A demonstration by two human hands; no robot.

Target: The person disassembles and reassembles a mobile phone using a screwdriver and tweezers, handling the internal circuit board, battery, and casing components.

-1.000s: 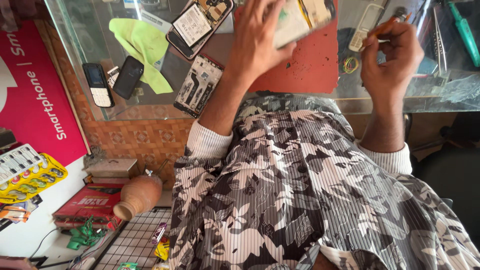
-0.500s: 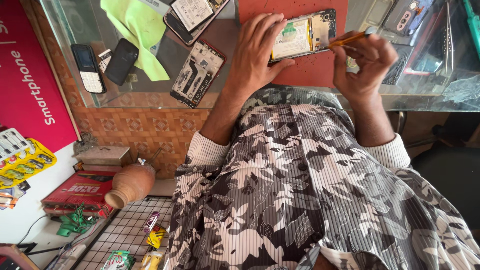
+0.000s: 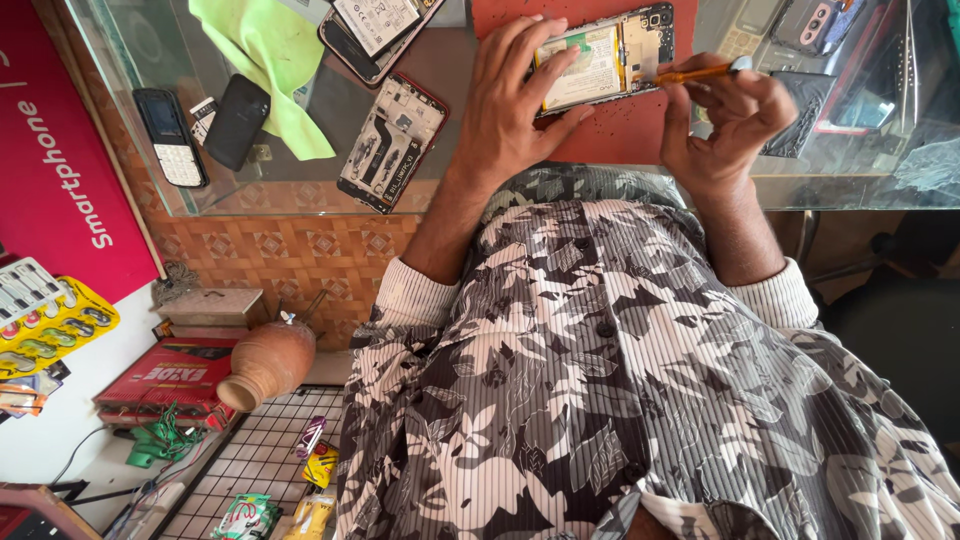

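An opened smartphone (image 3: pixel 610 55) with its back cover off lies on a red work mat (image 3: pixel 620 135) on a glass counter. My left hand (image 3: pixel 515 95) rests on it, fingers spread over the battery, holding it down. My right hand (image 3: pixel 730 120) grips a small orange-handled screwdriver (image 3: pixel 695 72), its tip touching the phone's right edge. Tiny dark screws are scattered on the mat below the phone.
On the glass counter (image 3: pixel 280 190) lie another opened phone (image 3: pixel 392 140), a black keypad phone (image 3: pixel 170 135), a black cover (image 3: pixel 236 120), a green cloth (image 3: pixel 270 60) and phone parts at right (image 3: pixel 800 95). Below stand a clay pot (image 3: pixel 270 362), red boxes (image 3: pixel 165 380) and a wire rack (image 3: pixel 250 460).
My view has tilted down, so the counter sits higher. My right hand has brought the orange screwdriver in from the right to the phone's edge. My left hand has flattened on the phone.
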